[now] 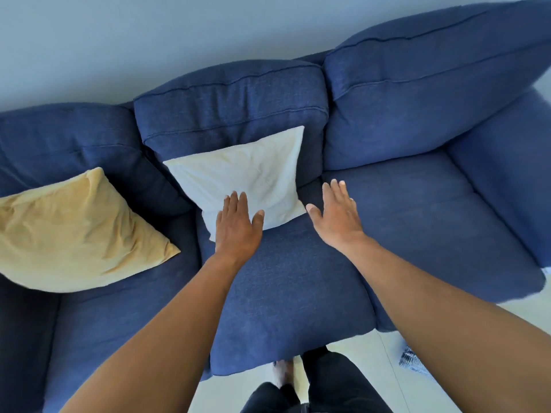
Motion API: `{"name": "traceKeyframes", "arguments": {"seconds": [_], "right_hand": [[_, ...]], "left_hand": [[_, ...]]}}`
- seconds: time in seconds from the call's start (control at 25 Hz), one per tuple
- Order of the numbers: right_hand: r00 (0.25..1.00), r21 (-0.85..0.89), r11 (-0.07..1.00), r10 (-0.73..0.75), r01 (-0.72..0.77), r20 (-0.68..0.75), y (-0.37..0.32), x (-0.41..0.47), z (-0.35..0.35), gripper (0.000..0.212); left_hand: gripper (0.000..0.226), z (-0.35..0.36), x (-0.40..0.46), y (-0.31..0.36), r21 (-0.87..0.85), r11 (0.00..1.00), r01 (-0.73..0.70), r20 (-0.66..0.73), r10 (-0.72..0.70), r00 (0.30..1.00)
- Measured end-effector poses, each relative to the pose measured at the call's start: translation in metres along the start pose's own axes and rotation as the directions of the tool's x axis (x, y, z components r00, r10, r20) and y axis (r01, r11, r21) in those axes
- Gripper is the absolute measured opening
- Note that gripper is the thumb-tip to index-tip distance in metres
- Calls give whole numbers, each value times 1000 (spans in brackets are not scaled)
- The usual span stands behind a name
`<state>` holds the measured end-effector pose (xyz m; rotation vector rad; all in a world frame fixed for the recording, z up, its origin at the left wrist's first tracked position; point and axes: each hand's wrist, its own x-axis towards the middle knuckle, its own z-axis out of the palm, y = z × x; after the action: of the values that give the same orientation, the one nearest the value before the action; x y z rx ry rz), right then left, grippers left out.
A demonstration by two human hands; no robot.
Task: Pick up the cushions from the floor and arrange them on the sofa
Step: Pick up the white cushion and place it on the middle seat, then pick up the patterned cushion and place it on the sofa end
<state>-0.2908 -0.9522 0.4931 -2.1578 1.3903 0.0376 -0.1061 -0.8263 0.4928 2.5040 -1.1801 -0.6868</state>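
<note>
Left hand (237, 225): fingers spread flat, resting on the white cushion (244, 177), gripping nothing.
Right hand (338, 214): open, hovering beside it.
Yellow cushion (77, 231): on the left seat of the blue sofa (402, 210).
Risk: the propped white cushion may slump forward once released.

One cushion (247, 177) leaned against the sofa's (417, 210) middle backrest; another cushion (74, 234) lay to its left.

Single head-worn wide-angle view, standing height, looking steeply down and forward over the sofa (298, 293). Close range: both forearms reach in from the bottom edge. Wall (149, 40) at top, edges bowed by the lens.
</note>
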Motion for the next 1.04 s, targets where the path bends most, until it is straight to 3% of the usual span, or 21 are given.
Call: {"name": "traceKeyframes", "arguments": {"seconds": [0.2, 0.4, 0.72, 1.04], "right_hand": [[992, -117, 988, 86, -96, -93, 28, -82, -15, 75], [961, -94, 968, 216, -234, -171, 70, -162, -28, 78], [853, 73, 892, 448, -446, -268, 189, -262, -59, 81], [746, 180, 789, 615, -588, -257, 341, -365, -85, 81]], "left_hand": [[72, 11, -52, 37, 132, 965, -228, 44, 224, 974], [73, 37, -107, 77, 181, 905, -386, 141, 364, 921], [75, 116, -177, 189, 225, 728, -648, 316, 574, 755], [77, 233, -258, 315, 178, 587, -789, 461, 659, 595]]}}
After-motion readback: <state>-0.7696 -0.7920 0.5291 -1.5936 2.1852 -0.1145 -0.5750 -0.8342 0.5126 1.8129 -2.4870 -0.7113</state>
